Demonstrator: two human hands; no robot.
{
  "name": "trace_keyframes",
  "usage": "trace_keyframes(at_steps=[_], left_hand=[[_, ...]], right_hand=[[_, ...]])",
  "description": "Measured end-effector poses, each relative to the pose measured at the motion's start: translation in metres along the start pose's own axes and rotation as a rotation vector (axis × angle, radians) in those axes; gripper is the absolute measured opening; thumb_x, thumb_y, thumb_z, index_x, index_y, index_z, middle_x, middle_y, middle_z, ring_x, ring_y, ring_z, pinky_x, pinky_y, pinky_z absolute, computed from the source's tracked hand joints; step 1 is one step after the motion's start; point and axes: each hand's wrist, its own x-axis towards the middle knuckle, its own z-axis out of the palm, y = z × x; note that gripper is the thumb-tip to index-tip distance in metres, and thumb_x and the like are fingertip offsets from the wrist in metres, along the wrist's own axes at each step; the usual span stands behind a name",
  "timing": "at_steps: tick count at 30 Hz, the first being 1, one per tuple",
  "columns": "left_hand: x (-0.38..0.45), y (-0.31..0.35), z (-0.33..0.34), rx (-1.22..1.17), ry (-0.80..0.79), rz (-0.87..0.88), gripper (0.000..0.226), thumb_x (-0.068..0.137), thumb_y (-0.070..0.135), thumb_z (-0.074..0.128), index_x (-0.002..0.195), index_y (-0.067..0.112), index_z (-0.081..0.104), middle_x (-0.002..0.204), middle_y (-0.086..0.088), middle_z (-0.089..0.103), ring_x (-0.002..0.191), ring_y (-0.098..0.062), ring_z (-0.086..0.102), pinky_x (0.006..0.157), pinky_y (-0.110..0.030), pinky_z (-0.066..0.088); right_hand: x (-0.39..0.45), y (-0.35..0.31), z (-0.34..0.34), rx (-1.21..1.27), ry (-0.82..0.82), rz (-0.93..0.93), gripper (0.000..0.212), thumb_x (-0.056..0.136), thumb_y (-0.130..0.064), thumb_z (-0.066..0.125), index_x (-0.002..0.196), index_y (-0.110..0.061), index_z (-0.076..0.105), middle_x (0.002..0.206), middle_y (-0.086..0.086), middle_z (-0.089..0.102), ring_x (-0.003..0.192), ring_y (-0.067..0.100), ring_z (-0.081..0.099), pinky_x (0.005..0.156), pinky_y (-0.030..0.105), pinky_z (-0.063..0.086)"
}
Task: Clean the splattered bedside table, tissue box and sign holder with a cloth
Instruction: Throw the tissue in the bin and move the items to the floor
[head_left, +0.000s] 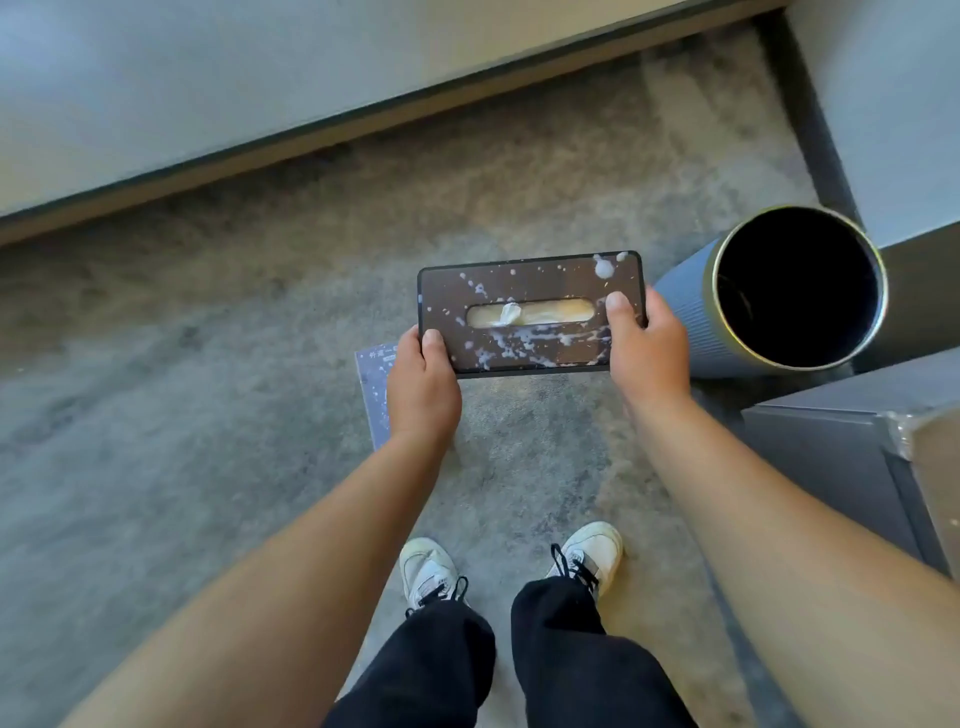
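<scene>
Above the carpet (208, 322), both hands grip the splattered tissue box (530, 312), left hand (422, 384) and right hand (647, 345) at its ends (no cloth visible); tilting could drip splatter onto carpet.

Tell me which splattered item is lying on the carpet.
The sign holder, lying flat beside the left hand; the tissue box is held up by both hands.
</scene>
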Motion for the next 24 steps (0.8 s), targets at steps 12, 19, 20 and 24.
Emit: trace_keyframes(at_steps=[12,19,20,24], left_hand=[[0.081,-0.183,0.1,0.029,-0.098,-0.127,0.027,0.104,0.031,0.031,0.112,0.018,0.053,0.094,0.012,0.058,0.084,-0.007,0.053,0.067,-0.027,0.036],[0.134,-0.227,0.133,0.092,-0.138,-0.141,0.035,0.105,0.031,0.029,0.122,0.011,0.052,0.108,-0.003,0.058,0.098,-0.025,0.054,0.078,-0.033,0.036],[0.139,-0.233,0.135,0.102,-0.134,-0.15,0.035,0.104,0.031,0.03,0.122,0.01,0.052,0.107,-0.004,0.058,0.1,-0.027,0.055,0.079,-0.033,0.037],[0.14,-0.251,0.147,0.094,-0.093,-0.167,0.035,0.104,0.029,0.03,0.126,0.01,0.05,0.108,-0.005,0.058,0.102,-0.029,0.055,0.079,-0.034,0.039]], right_hand=[[0.079,0.184,0.095,-0.202,-0.196,-0.015,0.036,0.092,-0.044,0.047,0.125,-0.033,0.053,0.101,-0.013,0.066,0.092,0.008,0.063,0.068,0.024,0.047],[0.121,0.25,0.135,-0.251,-0.27,0.034,0.05,0.094,-0.04,0.049,0.14,-0.025,0.041,0.128,0.002,0.06,0.116,0.024,0.056,0.098,0.044,0.048],[0.123,0.255,0.139,-0.261,-0.284,0.035,0.047,0.094,-0.038,0.05,0.138,-0.025,0.042,0.126,0.002,0.061,0.116,0.024,0.057,0.097,0.042,0.048],[0.128,0.268,0.147,-0.325,-0.322,0.016,0.046,0.095,-0.037,0.05,0.138,-0.025,0.04,0.125,0.001,0.06,0.114,0.024,0.057,0.098,0.045,0.047]])
